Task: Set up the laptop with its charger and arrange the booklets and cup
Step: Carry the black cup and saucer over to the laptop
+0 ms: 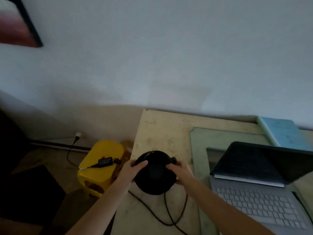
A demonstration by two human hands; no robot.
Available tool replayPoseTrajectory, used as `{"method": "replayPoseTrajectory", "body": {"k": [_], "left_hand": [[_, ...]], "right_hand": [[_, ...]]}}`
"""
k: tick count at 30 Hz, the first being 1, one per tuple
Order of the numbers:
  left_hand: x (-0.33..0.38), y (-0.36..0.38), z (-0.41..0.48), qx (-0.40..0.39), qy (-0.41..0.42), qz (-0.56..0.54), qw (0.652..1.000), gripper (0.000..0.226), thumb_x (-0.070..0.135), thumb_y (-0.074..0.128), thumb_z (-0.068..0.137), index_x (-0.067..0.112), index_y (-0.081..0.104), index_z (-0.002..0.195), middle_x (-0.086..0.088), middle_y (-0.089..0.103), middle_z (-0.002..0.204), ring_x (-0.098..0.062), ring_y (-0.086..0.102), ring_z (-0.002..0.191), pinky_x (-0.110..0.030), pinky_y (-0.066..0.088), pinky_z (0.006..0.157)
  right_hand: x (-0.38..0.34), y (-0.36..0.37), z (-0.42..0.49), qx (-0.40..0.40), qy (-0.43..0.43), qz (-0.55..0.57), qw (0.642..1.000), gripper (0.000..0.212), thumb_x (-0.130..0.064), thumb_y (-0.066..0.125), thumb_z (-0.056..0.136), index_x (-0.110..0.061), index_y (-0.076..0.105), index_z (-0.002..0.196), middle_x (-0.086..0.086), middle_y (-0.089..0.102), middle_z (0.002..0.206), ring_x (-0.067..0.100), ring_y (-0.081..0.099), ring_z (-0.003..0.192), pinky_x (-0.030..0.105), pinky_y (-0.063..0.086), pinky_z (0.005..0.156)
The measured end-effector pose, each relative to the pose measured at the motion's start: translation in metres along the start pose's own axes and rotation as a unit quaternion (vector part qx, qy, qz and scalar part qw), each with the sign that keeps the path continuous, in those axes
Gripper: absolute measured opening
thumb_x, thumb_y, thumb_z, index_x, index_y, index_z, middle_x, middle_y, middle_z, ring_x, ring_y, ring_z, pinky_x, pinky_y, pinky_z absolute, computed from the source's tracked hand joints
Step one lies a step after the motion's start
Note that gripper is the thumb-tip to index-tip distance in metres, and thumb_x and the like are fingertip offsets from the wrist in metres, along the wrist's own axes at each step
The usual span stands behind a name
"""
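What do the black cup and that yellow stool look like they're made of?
The black cup looks like glazed ceramic: a thin sheen runs along its rim, though the dim light leaves hard plastic possible. The yellow stool looks like moulded plastic: even colour, rounded corners and cut-outs in its side.

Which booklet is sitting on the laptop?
The dark booklet, resting against the open laptop; the light blue booklet lies on the table by the wall.

The right edge cuts off the laptop (pixel 254 206) and blue booklet (pixel 286 133); the bottom edge, the cable (pixel 147 209).
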State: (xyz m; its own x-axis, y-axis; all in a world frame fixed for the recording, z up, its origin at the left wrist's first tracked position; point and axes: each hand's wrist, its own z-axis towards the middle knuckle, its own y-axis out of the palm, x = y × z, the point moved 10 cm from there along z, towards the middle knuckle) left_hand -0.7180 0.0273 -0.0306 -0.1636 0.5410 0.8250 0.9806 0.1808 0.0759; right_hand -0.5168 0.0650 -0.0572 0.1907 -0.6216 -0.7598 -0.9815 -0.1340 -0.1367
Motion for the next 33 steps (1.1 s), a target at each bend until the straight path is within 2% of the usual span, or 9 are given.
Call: {"method": "replayPoseTrajectory", "body": {"k": [4, 8, 12, 15, 18, 21, 25, 30, 33], "left_hand": [[0.035, -0.004, 0.064, -0.014, 0.026, 0.004, 1.0, 0.014, 0.026, 0.064, 0.087, 0.015, 0.063, 0.096, 0.002, 0.067, 0.094, -0.013, 0.066, 0.081, -0.03, 0.056, 0.069], [0.068, -0.012, 0.131, 0.017, 0.061, 0.049, 0.997, 0.019, 0.035, 0.07, 0.081, 0.02, 0.067, 0.092, -0.001, 0.071, 0.095, -0.018, 0.069, 0.087, -0.039, 0.058, 0.08], [0.086, -0.007, 0.191, 0.019, 0.075, 0.037, 0.996, 0.035, 0.039, 0.069, 0.08, 0.015, 0.065, 0.104, -0.005, 0.069, 0.101, -0.021, 0.067, 0.093, -0.025, 0.055, 0.063], [0.095, -0.001, 0.223, 0.019, 0.086, 0.024, 0.996, 0.038, 0.045, 0.065, 0.081, 0.018, 0.062, 0.108, -0.001, 0.065, 0.1, -0.018, 0.064, 0.089, -0.023, 0.05, 0.061], [0.109, 0.002, 0.248, 0.029, 0.115, 0.031, 0.992, 0.03, 0.044, 0.062, 0.084, 0.024, 0.062, 0.107, 0.002, 0.065, 0.101, -0.015, 0.062, 0.092, -0.024, 0.051, 0.069], [0.127, 0.004, 0.271, 0.036, 0.148, 0.073, 0.986, 0.035, 0.04, 0.059, 0.087, 0.012, 0.064, 0.107, -0.007, 0.067, 0.099, -0.023, 0.064, 0.09, -0.023, 0.05, 0.062], [0.135, 0.0, 0.295, 0.045, 0.139, 0.081, 0.986, 0.041, 0.04, 0.062, 0.086, 0.003, 0.063, 0.104, -0.017, 0.067, 0.107, -0.031, 0.064, 0.099, -0.051, 0.051, 0.09], [0.137, -0.001, 0.305, 0.043, 0.138, 0.066, 0.987, 0.02, 0.038, 0.063, 0.085, 0.018, 0.061, 0.086, -0.016, 0.066, 0.109, -0.029, 0.064, 0.1, -0.052, 0.051, 0.092], [0.139, 0.001, 0.303, 0.043, 0.142, 0.059, 0.987, 0.014, 0.038, 0.062, 0.086, 0.025, 0.06, 0.082, -0.008, 0.066, 0.104, -0.025, 0.064, 0.1, -0.049, 0.052, 0.093]], "right_hand": [[-0.037, 0.008, 0.05, 0.031, -0.009, 0.015, 0.999, 0.049, -0.028, 0.072, 0.075, -0.011, 0.053, 0.117, 0.003, 0.064, 0.106, 0.014, 0.063, 0.086, 0.035, 0.057, 0.073], [-0.07, 0.012, 0.108, 0.049, -0.024, 0.033, 0.998, 0.039, -0.027, 0.069, 0.079, -0.014, 0.05, 0.111, -0.001, 0.061, 0.098, 0.013, 0.061, 0.082, 0.035, 0.057, 0.073], [-0.107, 0.012, 0.165, 0.041, -0.05, 0.023, 0.998, 0.045, -0.025, 0.066, 0.085, -0.006, 0.049, 0.122, 0.007, 0.061, 0.109, 0.012, 0.06, 0.082, 0.027, 0.054, 0.064], [-0.132, 0.008, 0.2, 0.037, -0.064, 0.013, 0.997, 0.049, -0.029, 0.068, 0.084, -0.01, 0.048, 0.124, 0.002, 0.059, 0.108, 0.016, 0.06, 0.09, 0.033, 0.055, 0.077], [-0.154, 0.005, 0.228, 0.037, -0.085, 0.003, 0.996, 0.048, -0.031, 0.07, 0.082, -0.012, 0.05, 0.122, -0.004, 0.059, 0.099, 0.012, 0.059, 0.088, 0.034, 0.055, 0.079], [-0.171, 0.006, 0.248, 0.036, -0.103, 0.001, 0.994, 0.047, -0.033, 0.071, 0.081, -0.009, 0.057, 0.119, -0.002, 0.065, 0.098, 0.008, 0.063, 0.083, 0.03, 0.057, 0.072], [-0.181, 0.008, 0.267, 0.031, -0.112, -0.002, 0.993, 0.033, -0.039, 0.07, 0.081, -0.016, 0.066, 0.105, 0.001, 0.069, 0.098, 0.009, 0.064, 0.083, 0.034, 0.058, 0.078], [-0.189, 0.007, 0.28, 0.034, -0.126, -0.017, 0.991, 0.037, -0.044, 0.069, 0.08, -0.016, 0.067, 0.105, -0.001, 0.07, 0.098, 0.013, 0.066, 0.089, 0.035, 0.059, 0.077], [-0.189, 0.008, 0.281, 0.029, -0.124, -0.005, 0.992, 0.029, -0.046, 0.069, 0.079, -0.022, 0.067, 0.096, -0.005, 0.069, 0.094, 0.009, 0.065, 0.085, 0.025, 0.056, 0.061]]}}
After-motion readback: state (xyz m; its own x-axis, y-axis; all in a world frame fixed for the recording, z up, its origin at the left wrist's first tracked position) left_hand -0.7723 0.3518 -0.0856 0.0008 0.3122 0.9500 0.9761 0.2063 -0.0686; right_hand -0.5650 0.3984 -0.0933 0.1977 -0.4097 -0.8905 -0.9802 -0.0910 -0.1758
